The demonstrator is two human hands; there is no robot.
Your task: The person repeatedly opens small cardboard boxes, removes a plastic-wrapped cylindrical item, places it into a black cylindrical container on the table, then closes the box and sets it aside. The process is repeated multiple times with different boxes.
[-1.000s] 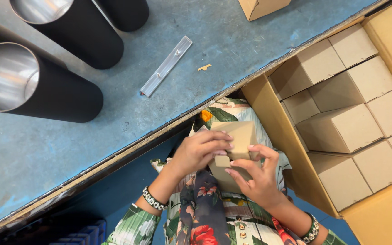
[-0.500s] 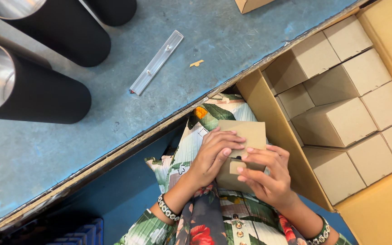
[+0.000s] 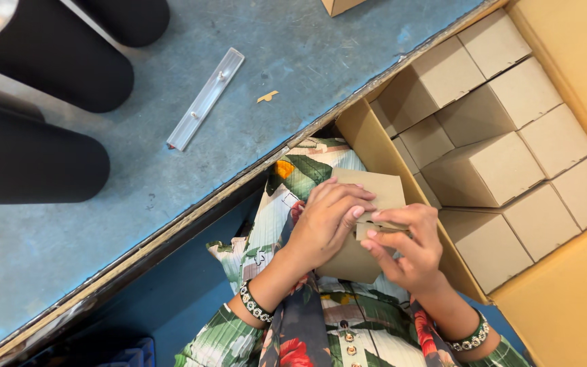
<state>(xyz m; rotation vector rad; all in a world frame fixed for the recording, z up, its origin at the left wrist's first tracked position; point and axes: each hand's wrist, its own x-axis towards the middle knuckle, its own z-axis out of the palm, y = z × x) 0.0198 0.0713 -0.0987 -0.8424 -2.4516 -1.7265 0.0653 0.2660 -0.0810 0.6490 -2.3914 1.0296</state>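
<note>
Both my hands hold a small brown cardboard box [image 3: 382,190] over my lap, below the table's edge. My left hand [image 3: 327,221] lies across its top face with the fingers curled over it. My right hand [image 3: 409,248] pinches a flap at the box's side between thumb and fingers. The lower part of the box [image 3: 351,265] shows between my wrists. Each wrist wears a beaded bracelet.
To the right stands a large open carton [image 3: 375,136] packed with several closed small brown boxes [image 3: 487,170]. The blue worktable [image 3: 171,170] carries black cylinders [image 3: 32,163] at the left, a clear plastic strip [image 3: 205,98] and a cardboard scrap [image 3: 267,96].
The view has shifted, so the table sits higher and further left in frame. My hands keep the box; the right fingers have moved onto the side flap.
</note>
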